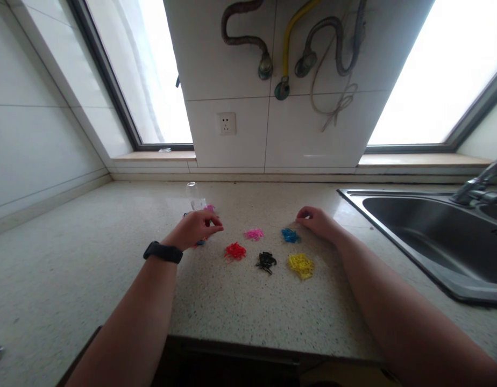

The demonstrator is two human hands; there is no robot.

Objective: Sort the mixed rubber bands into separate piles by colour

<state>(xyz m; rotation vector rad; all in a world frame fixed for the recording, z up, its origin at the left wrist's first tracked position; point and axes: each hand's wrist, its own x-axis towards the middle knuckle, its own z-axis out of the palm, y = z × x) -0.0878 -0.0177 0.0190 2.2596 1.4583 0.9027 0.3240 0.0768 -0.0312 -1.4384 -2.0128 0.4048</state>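
My left hand [197,228], with a dark band on its wrist, is held over a mixed-colour pile of small rubber bands [200,243] that it mostly covers. Its thumb and fingers are pinched together; whatever is between them is too small to make out. Just behind and right of the blue rubber bands [290,235] is my right hand [316,221], fingertips also closed in a pinch. Between the hands lie pink rubber bands [254,234] and red rubber bands [235,251]. Nearer the front are black rubber bands [267,261] and yellow rubber bands [301,266].
Behind my left hand is a clear plastic container [193,194], partly hidden. A steel sink [413,236] with a faucet [476,185] is set into the speckled countertop [228,306] at right. Hoses [286,48] and a socket [226,123] are on the back wall.
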